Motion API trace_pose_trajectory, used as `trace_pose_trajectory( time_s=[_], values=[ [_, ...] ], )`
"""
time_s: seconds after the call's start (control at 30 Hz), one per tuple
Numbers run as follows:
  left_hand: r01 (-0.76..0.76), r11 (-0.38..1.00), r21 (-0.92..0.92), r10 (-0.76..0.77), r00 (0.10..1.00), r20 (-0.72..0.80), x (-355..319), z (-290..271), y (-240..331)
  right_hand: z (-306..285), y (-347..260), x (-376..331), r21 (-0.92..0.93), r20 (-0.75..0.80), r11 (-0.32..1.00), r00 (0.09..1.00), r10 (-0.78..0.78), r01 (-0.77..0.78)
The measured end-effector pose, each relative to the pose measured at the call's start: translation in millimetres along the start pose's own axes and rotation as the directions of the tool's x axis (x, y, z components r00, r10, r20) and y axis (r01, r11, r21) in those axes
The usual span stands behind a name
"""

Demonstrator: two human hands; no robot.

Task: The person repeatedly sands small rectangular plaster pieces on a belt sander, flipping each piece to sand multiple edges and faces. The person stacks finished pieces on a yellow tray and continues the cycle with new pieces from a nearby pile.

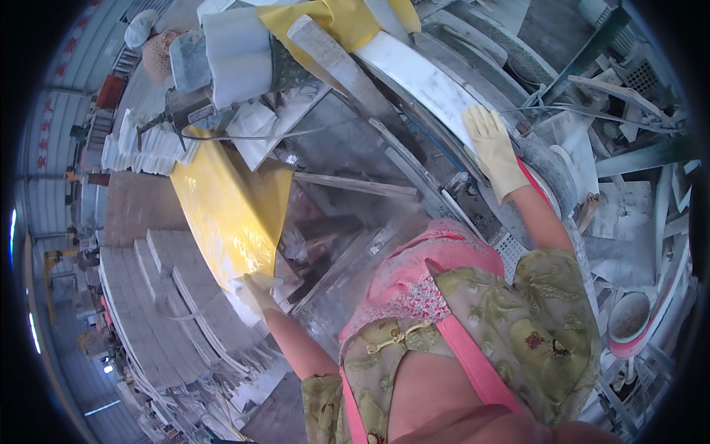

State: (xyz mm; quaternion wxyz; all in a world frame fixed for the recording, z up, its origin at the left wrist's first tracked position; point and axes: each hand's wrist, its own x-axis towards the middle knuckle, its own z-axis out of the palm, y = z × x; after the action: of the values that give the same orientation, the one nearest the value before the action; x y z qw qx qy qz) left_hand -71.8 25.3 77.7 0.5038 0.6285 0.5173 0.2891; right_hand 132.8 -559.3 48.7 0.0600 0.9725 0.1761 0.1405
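Note:
My right hand (493,148), in a pale cream glove, lies flat with fingers outstretched on a long curved white marble piece (425,78) with grey veins. My left hand (257,294), also gloved, is at the near lower end of a glossy yellow sheet (228,211). Its fingers look bent around something white there, which I cannot make out. The yellow sheet drapes downward over a support. A second yellow sheet (333,33) lies near the far end of the marble.
Stacked grey-white slabs (151,318) stand at the left. Thin white strips (140,144) pile up beyond them. A wooden bar (355,185) crosses the middle. At right are stone offcuts, a green metal beam (643,157) and a round bowl (630,314).

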Motion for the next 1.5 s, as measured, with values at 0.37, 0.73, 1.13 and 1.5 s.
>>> trace_pose_trajectory(
  time_s=[0.37, 0.73, 1.13, 1.5],
  values=[
    [-0.077, 0.991, 0.110, 0.086, 0.993, -0.084, -6.9, 2.1, -0.1, -2.9, 8.5, 54.2, 0.162, -0.052, 0.969, 0.982, -0.182, 0.188],
    [0.065, 0.923, 0.379, -0.109, 0.990, 0.095, -4.7, -18.6, 22.8, 0.6, -5.9, 94.8, 0.011, 0.044, 0.951, 0.950, -0.310, 0.310],
    [-0.244, 0.826, 0.508, 0.135, 0.961, 0.243, 9.0, -58.1, 33.9, -85.3, -126.1, 120.1, 0.919, 0.380, 0.160, 0.916, -0.125, -0.360],
    [-0.215, 0.827, 0.519, 0.011, 0.930, 0.367, 39.3, -39.1, 19.6, -90.2, -522.7, 50.2, 0.987, 0.095, -0.107, 0.974, -0.207, -0.119]
  ],
)
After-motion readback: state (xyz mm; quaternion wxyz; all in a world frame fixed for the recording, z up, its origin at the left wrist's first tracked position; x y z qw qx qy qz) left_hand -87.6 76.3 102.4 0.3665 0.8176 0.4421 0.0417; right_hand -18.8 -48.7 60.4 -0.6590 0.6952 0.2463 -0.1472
